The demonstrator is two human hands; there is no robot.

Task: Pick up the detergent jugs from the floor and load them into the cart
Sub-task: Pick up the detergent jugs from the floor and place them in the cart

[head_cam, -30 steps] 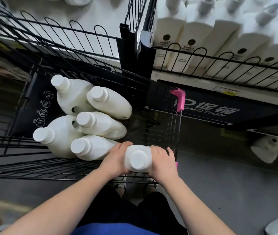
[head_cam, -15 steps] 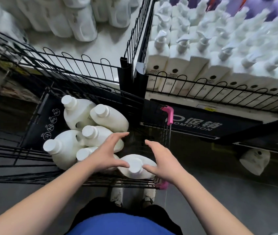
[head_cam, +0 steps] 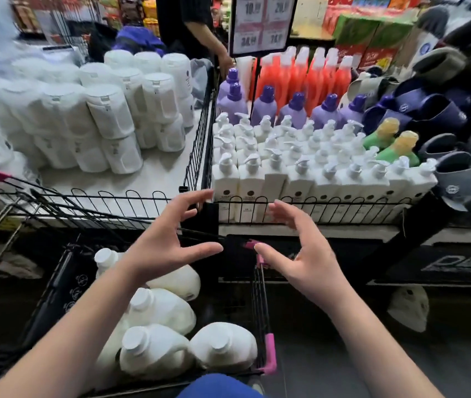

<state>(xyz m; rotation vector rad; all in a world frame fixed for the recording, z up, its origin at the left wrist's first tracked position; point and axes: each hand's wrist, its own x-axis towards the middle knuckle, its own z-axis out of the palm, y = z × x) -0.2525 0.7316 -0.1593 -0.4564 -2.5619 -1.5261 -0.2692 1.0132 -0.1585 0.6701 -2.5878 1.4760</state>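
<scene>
Hands: left hand (head_cam: 165,251) & right hand (head_cam: 300,254) both empty, fingers spread wide, palms facing, hovering above the cart's right side, not touching it.
Cart: wire cart (head_cam: 269,354), pink corner trim.
Loaded: white detergent jugs (head_cam: 154,351) in cart, on their sides, packed touching; at least 4 seen, left arm hides some.
On floor: 1 white jug (head_cam: 409,308), right of cart, well apart, under shelf edge.
Progress: mostly done, I'd judge; that floor jug prob. next. Others out of view? Can't tell.
</scene>
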